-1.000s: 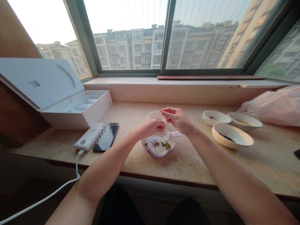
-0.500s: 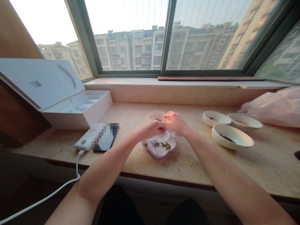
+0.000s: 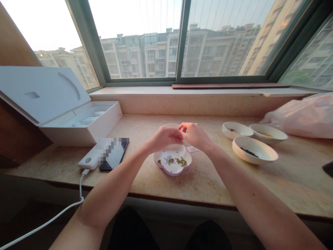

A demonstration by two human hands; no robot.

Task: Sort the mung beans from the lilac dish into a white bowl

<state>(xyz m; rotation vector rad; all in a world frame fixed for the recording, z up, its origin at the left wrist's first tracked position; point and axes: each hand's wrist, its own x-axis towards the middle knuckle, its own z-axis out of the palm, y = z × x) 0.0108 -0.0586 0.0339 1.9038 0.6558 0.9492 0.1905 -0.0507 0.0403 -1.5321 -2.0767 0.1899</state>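
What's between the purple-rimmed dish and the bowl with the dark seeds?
In the head view, a small white paper label lies on the stone ledge against the purple-rimmed dish, and the right forearm crosses the stretch before the bowl.

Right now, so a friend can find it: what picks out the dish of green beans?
On the stone sill, look under the person's left hand and right hand. The lobed white dish with a lilac rim is it; the bowls to its right are round.
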